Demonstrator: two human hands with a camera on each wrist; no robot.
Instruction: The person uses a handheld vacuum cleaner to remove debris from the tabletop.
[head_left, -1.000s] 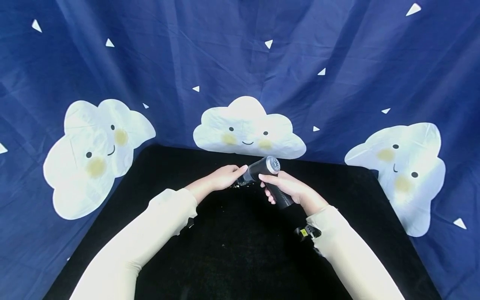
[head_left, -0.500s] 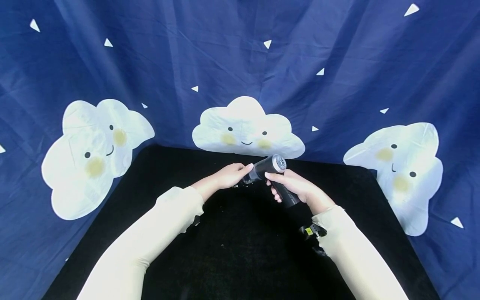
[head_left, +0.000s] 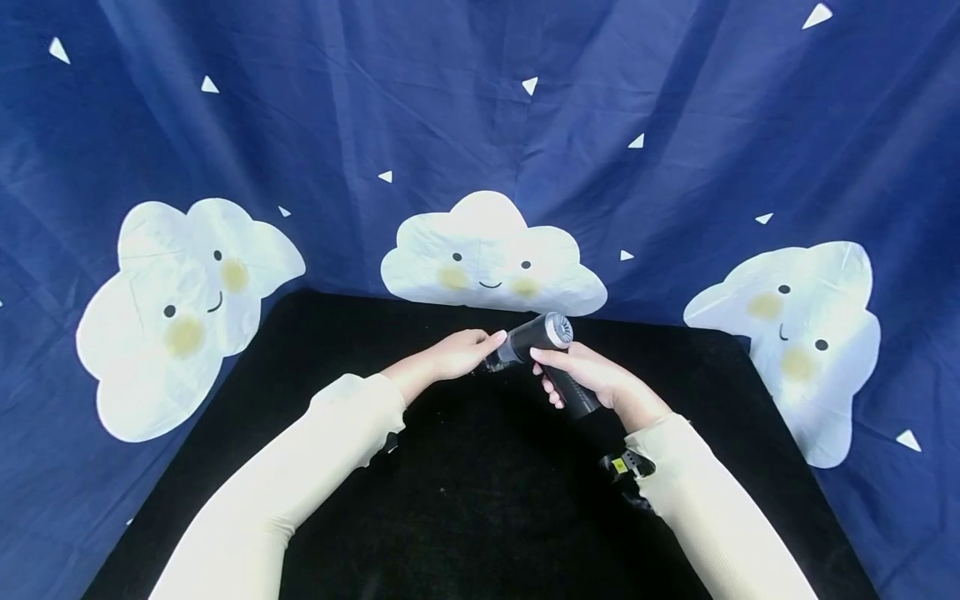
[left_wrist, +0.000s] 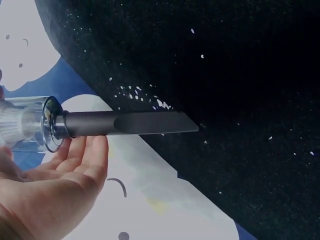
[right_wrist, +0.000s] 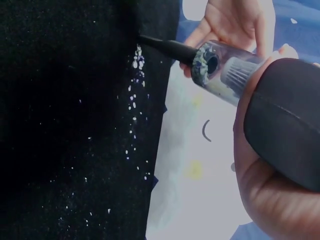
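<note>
r hand (head_left: 590, 368) grips vac (head_left: 535, 335), bits (right_wrist: 201, 59) in cup (right_wrist: 222, 90) — r-wrist cam only

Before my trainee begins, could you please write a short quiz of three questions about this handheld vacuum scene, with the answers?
1. True or false: the right hand grips the handheld vacuum by its handle.
2. Which lies on the black surface near the tip of the nozzle? A) a brush; B) white bits; C) a cup.
3. How many smiling clouds show on the blue curtain in the head view?
Key: 1. true; 2. B; 3. three.
</note>
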